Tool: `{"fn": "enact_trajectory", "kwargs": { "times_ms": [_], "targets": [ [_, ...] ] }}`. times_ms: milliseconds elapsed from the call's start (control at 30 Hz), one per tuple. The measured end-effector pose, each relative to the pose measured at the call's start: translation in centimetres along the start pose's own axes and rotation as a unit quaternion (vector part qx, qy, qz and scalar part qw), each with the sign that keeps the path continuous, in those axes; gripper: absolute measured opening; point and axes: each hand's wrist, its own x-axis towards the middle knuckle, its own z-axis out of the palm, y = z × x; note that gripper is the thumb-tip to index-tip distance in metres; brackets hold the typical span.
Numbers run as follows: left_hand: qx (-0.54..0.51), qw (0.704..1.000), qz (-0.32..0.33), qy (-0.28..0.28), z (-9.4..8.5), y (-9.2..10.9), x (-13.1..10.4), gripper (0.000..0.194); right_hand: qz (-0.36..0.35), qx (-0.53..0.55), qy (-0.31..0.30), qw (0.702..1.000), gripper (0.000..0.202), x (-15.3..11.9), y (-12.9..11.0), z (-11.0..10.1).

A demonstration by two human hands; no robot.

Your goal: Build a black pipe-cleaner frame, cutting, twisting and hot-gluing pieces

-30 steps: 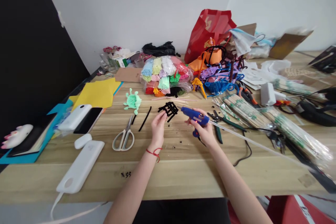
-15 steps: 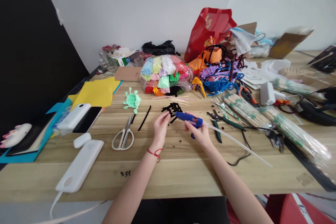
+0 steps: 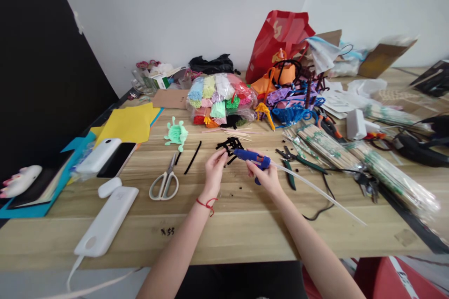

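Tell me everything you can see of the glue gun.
The glue gun is blue, apparently plastic, with a pale label on its side. The right hand grips it above the table, body roughly level, part of the handle hidden by fingers. A long, translucent whitish stick juts from its rear. Its nozzle points at the black piece by the left hand; whether they touch is unclear.
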Motion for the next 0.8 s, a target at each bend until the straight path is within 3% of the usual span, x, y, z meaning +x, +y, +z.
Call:
{"fn": "enact_trajectory", "kwargs": {
  "times_ms": [800],
  "targets": [
    [-0.003, 1.000, -0.008, -0.004, 0.18, 0.38, -0.16, 0.031, -0.006, -0.001, -0.011, 1.000, 0.041, 0.04, -0.21, 0.02]
  ]
}}
